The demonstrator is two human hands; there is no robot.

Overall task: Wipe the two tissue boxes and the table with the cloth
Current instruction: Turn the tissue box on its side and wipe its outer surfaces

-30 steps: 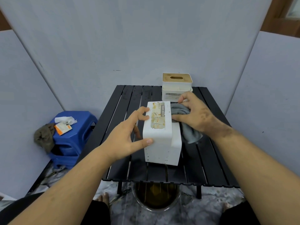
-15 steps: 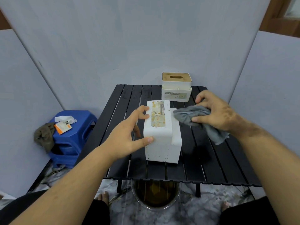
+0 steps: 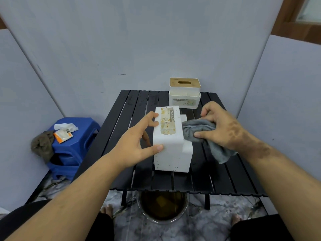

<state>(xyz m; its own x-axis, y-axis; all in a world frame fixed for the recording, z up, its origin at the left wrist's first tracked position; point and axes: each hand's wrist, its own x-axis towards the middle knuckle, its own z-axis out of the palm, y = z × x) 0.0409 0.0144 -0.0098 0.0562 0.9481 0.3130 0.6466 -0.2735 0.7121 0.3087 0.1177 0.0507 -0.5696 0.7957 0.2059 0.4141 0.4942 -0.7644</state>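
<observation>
Head view, looking down and forward: we take the near tissue box (image 3: pixel 171 145) as our reference. It is white, stands on the black slatted table (image 3: pixel 121 160) near its middle, and carries a worn label reading "TISSUE HOLDER" on its top face.

Left hand (image 3: pixel 137 146): we find it spread wide around the left side of the near tissue box. The thumb lies against the box's near left corner, the index finger curls onto the far left top edge, and the remaining fingers pass down the left face. The forearm enters from the lower left, angled up toward the box.

Right hand (image 3: pixel 220 126): we find it bunched on the grey cloth (image 3: pixel 199 132), fingers curled and pinching the fabric. The gathered cloth touches the right upper edge of the near tissue box, and a loose tail hangs toward the table on the box's right. The forearm enters from the lower right.

Second tissue box (image 3: pixel 185 93), white with a wooden slotted lid, stands behind the near tissue box at the far edge of the table, well apart from both hands.

Left of the near tissue box, off the table, we record a blue stool (image 3: pixel 74 146) bearing a crumpled tissue, an orange packet and a brown rag.
</observation>
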